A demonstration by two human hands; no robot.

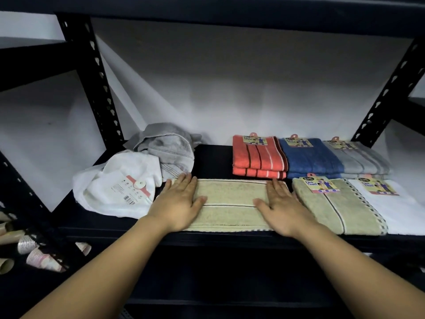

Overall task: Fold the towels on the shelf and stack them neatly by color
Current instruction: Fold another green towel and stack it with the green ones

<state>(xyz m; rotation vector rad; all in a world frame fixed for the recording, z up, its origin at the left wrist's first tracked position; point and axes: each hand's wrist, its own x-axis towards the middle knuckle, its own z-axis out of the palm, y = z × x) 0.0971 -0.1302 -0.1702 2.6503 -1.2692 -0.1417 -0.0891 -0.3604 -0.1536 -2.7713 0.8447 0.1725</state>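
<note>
Both our hands flat, fingers straight, nothing gripped: left hand and right hand press the half-folded beige towel at the shelf's front edge. We'd smooth outward, align the stripe, fold ends together, then stack on the folded beige towel just right. Crumpled white towel close left; bare shelf behind

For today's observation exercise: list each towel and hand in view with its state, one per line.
Beige towel: folded, pressed flat.
Left hand: open, flat on it.
Right hand: open, flat on it.
White towel: crumpled.
Grey towel: crumpled.
Orange towels: folded, stacked.
Blue towels: folded, stacked.
</note>
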